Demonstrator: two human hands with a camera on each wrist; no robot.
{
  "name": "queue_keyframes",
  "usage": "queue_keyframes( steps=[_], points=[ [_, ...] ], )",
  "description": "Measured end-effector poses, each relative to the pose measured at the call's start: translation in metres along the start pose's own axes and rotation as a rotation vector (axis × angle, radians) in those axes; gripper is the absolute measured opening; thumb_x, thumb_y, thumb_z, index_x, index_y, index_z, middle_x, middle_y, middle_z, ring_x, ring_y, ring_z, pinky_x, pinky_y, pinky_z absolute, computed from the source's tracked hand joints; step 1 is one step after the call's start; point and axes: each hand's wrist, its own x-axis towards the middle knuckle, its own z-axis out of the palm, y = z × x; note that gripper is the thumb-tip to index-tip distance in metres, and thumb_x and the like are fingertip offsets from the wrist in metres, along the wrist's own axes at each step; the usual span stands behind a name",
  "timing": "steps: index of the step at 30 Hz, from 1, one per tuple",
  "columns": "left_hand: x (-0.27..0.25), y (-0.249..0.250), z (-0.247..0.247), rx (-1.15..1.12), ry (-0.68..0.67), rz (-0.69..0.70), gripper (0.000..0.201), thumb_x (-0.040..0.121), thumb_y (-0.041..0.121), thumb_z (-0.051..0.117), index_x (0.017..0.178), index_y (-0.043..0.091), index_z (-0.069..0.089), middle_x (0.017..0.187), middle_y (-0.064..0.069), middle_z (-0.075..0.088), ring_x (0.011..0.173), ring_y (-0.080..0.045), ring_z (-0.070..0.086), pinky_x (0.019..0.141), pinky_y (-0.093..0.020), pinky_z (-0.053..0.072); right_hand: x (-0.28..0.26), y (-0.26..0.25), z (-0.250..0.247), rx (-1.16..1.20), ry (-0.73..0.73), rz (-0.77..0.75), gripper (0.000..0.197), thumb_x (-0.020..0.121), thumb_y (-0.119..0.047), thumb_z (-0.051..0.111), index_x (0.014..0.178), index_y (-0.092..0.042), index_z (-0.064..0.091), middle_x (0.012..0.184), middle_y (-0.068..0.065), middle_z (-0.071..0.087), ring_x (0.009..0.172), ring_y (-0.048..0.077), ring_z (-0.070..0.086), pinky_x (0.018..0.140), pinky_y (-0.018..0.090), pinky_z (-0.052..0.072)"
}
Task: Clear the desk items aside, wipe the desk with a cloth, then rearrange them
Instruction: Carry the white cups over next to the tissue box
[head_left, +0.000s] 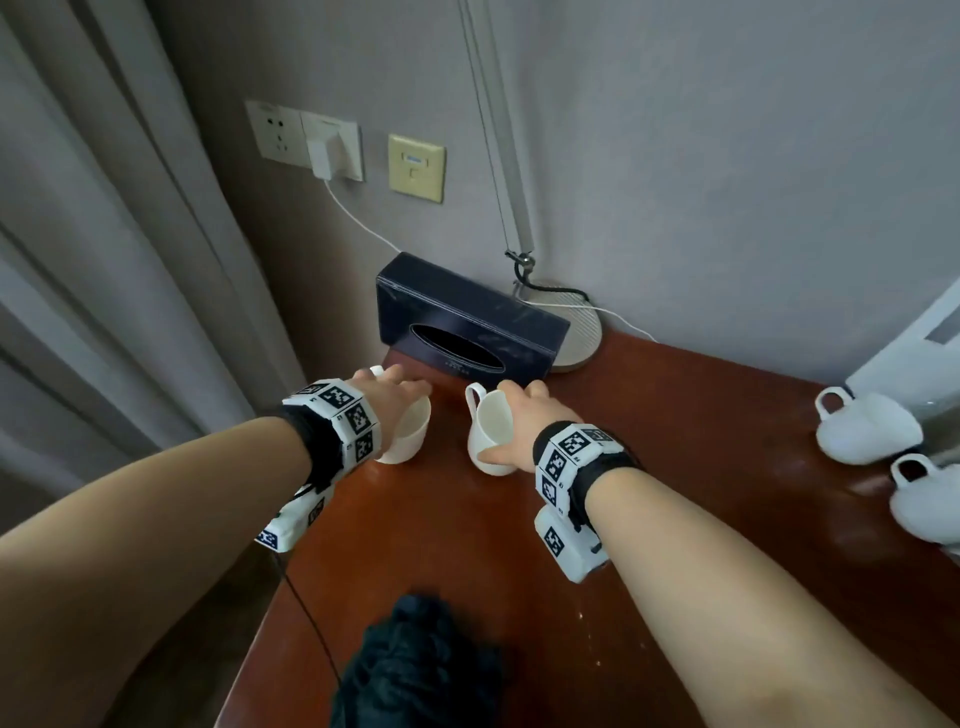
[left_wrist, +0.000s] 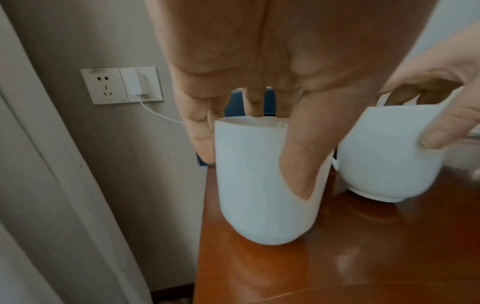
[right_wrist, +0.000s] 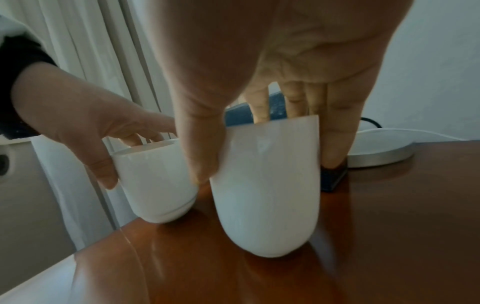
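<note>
Two white mugs stand side by side on the red-brown desk (head_left: 649, 467), in front of a dark tissue box (head_left: 467, 322). My left hand (head_left: 400, 397) grips the left mug (head_left: 408, 436) from above; its thumb (left_wrist: 303, 160) lies down the near wall and its fingers reach over the far rim. My right hand (head_left: 519, 415) grips the right mug (head_left: 488, 431) the same way, and this mug leans a little. Seen from the right wrist, the right mug (right_wrist: 270, 185) is close up with the left mug (right_wrist: 155, 181) beside it. Whether either base touches the desk I cannot tell.
A black cloth (head_left: 415, 670) lies bunched at the desk's near edge. Two more white cups (head_left: 862, 426) (head_left: 924, 499) sit upside down at the right. A round lamp base (head_left: 582, 332) stands behind the tissue box. The left mug is near the desk's left edge, beside a curtain (head_left: 104, 260).
</note>
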Motion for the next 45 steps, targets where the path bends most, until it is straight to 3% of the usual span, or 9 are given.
queue_keyframes(
  steps=[5,11,13,16,20,25,33,41,45],
  points=[
    [0.022,-0.016,0.0,-0.059,0.019,0.025,0.098,0.077,0.013,0.072,0.146,0.041,0.009,0.153,0.006,0.013,0.137,-0.029,0.024,0.102,-0.043,0.044,0.026,-0.024,0.007,0.041,0.08,0.037,0.073,0.072,-0.044,0.071,0.131,-0.023,0.034,0.127,0.008,0.037,0.114,0.027,0.046,0.083,0.037,0.045],
    [0.034,-0.018,-0.002,-0.144,0.024,0.088,0.098,0.082,0.007,0.066,0.147,0.043,0.002,0.155,0.008,-0.001,0.144,-0.03,0.008,0.109,-0.048,0.035,0.027,-0.025,0.009,0.095,0.078,-0.017,0.093,0.077,-0.044,0.069,0.148,-0.029,0.011,0.15,0.004,0.016,0.133,0.027,0.028,0.102,0.039,0.039],
    [0.033,-0.019,-0.002,-0.203,0.042,0.081,0.097,0.083,0.017,0.067,0.148,0.038,-0.002,0.156,0.003,-0.001,0.144,-0.029,0.012,0.109,-0.045,0.036,0.024,-0.021,0.005,0.07,0.047,-0.071,0.095,0.079,-0.039,0.068,0.149,-0.032,0.004,0.156,0.002,0.006,0.14,0.026,0.017,0.108,0.039,0.032],
    [0.032,-0.023,-0.003,-0.312,0.064,0.08,0.098,0.079,0.036,0.07,0.149,0.034,0.002,0.155,0.003,0.009,0.139,-0.026,0.027,0.105,-0.043,0.041,0.025,-0.02,-0.001,0.025,0.019,-0.109,0.095,0.084,-0.033,0.065,0.15,-0.029,-0.003,0.158,0.0,0.008,0.143,0.025,0.013,0.113,0.038,0.026],
    [0.035,-0.022,-0.012,-0.279,0.058,0.069,0.089,0.08,0.033,0.07,0.149,0.024,0.016,0.152,0.008,0.017,0.127,-0.024,0.044,0.097,-0.037,0.048,0.029,-0.028,-0.002,0.023,0.029,-0.05,0.102,0.082,-0.036,0.068,0.15,-0.022,-0.007,0.157,0.002,0.015,0.14,0.027,0.022,0.11,0.037,0.029],
    [0.04,-0.017,-0.024,-0.183,0.033,0.101,0.089,0.082,0.024,0.07,0.15,0.02,0.013,0.154,0.004,0.014,0.132,-0.023,0.04,0.097,-0.033,0.046,0.03,-0.033,-0.005,0.01,0.028,-0.007,0.101,0.081,-0.037,0.069,0.15,-0.021,-0.002,0.156,0.002,0.016,0.138,0.026,0.026,0.108,0.039,0.034],
    [0.048,-0.015,-0.028,-0.155,0.035,0.101,0.09,0.081,0.019,0.071,0.151,0.021,0.013,0.156,0.003,0.012,0.139,-0.023,0.03,0.104,-0.036,0.042,0.033,-0.036,-0.003,0.041,0.072,0.044,0.086,0.081,-0.039,0.068,0.148,-0.018,0.019,0.151,0.0,0.024,0.133,0.024,0.031,0.105,0.036,0.036],
    [0.052,-0.01,-0.026,-0.142,0.059,0.088,0.092,0.08,0.013,0.071,0.15,0.02,0.012,0.157,0.002,0.009,0.143,-0.024,0.019,0.107,-0.039,0.04,0.034,-0.037,-0.001,0.056,0.074,0.073,0.083,0.082,-0.037,0.067,0.148,-0.018,0.02,0.149,0.0,0.024,0.132,0.024,0.031,0.101,0.037,0.038],
    [0.048,-0.008,-0.019,-0.172,0.097,0.071,0.091,0.084,0.011,0.067,0.151,0.021,0.007,0.158,0.0,0.004,0.147,-0.024,0.006,0.114,-0.04,0.027,0.034,-0.037,0.0,0.058,0.076,0.068,0.083,0.082,-0.038,0.067,0.147,-0.017,0.021,0.149,0.001,0.025,0.132,0.025,0.032,0.103,0.036,0.036]
  ],
)
